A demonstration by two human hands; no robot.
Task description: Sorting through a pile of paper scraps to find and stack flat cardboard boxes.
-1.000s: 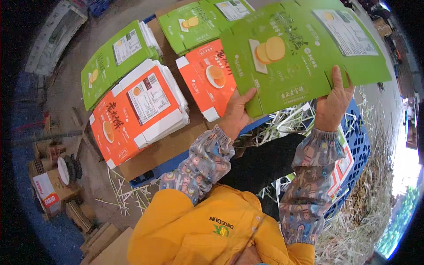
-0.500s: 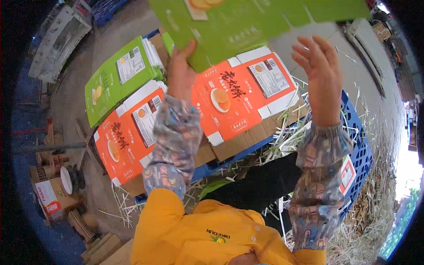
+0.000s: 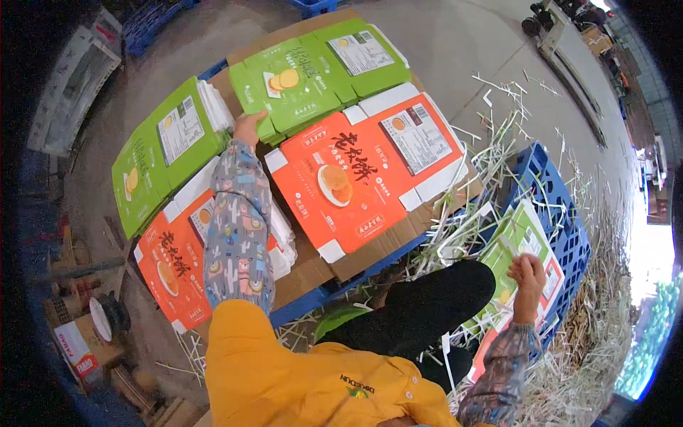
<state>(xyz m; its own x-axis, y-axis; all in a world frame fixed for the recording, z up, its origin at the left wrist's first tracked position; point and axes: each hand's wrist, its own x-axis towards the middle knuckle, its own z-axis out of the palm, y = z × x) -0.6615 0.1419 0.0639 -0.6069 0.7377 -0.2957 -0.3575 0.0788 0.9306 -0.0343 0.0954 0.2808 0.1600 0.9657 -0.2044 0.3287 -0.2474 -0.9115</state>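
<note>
My left hand (image 3: 247, 128) lies against the near left corner of a stack of flat green cartons (image 3: 302, 85), a finger stretched along its edge and nothing visibly held. Just in front of that stack lies a pile of flat orange cartons (image 3: 334, 186). Over at the right, my right hand (image 3: 526, 281) is above the blue plastic crate, its fingers partly bent but apart. Beneath and beside it are flat green cartons (image 3: 523, 231), with orange-and-white ones (image 3: 553, 281) next to them. A pale strip shows close to its fingertips; contact is unclear.
More green cartons (image 3: 160, 146) and orange cartons (image 3: 167, 263) are stacked at the left on a cardboard-topped blue pallet (image 3: 309, 302). Shredded paper strips (image 3: 459, 203) spill around the blue crate (image 3: 569, 249). A metal frame (image 3: 569, 78) stands far right.
The lifted green carton now lies on the far green stack. My left hand has let go of it and moved left; my right hand has dropped down to the crate at the right.
</note>
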